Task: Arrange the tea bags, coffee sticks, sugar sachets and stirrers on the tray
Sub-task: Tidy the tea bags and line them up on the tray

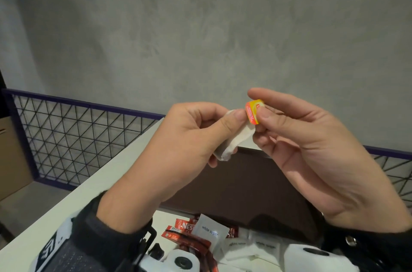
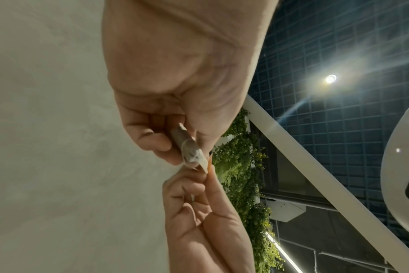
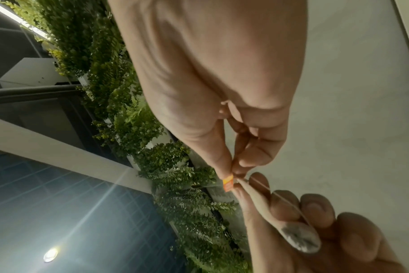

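Observation:
Both hands are raised above the table. My left hand [image 1: 196,135] grips a pale tea bag [image 1: 236,140] between thumb and curled fingers; the same tea bag [image 2: 190,149] shows in the left wrist view. My right hand [image 1: 289,135] pinches the bag's orange and yellow paper tag [image 1: 253,111] between thumb and forefinger. In the right wrist view the tag [image 3: 228,182] and a thin string run to the tea bag [image 3: 299,238]. The dark brown tray [image 1: 240,191] lies on the table below the hands. Red coffee sticks [image 1: 185,233] and white sugar sachets [image 1: 209,232] lie in front of it.
The white table [image 1: 93,184] runs back towards a grey wall. A wire mesh fence with a purple rail [image 1: 66,129] stands to the left and right of the table. A cardboard box [image 1: 9,155] sits at the far left.

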Action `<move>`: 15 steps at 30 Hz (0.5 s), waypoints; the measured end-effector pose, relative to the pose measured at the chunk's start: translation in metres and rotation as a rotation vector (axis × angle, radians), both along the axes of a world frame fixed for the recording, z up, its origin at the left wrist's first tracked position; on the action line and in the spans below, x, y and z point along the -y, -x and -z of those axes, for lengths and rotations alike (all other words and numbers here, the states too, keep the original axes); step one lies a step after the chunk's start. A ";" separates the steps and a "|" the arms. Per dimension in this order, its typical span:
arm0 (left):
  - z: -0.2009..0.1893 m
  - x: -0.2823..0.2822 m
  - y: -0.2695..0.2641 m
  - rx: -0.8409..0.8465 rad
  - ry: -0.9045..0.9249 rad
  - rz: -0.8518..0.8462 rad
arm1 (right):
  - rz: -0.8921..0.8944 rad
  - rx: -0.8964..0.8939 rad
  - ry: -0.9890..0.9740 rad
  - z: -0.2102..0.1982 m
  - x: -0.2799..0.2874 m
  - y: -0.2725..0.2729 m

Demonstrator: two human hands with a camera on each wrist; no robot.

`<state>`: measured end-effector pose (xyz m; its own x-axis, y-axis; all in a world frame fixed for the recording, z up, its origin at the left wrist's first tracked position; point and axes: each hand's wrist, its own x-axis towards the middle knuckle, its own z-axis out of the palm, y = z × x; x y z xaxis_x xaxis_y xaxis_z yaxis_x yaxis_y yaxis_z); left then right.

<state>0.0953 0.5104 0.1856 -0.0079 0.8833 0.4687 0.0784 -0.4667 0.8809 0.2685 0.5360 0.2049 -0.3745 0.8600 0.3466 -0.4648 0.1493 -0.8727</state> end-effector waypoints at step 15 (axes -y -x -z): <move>-0.001 0.003 0.000 -0.073 -0.070 0.017 | 0.249 0.387 -0.324 0.004 0.007 0.008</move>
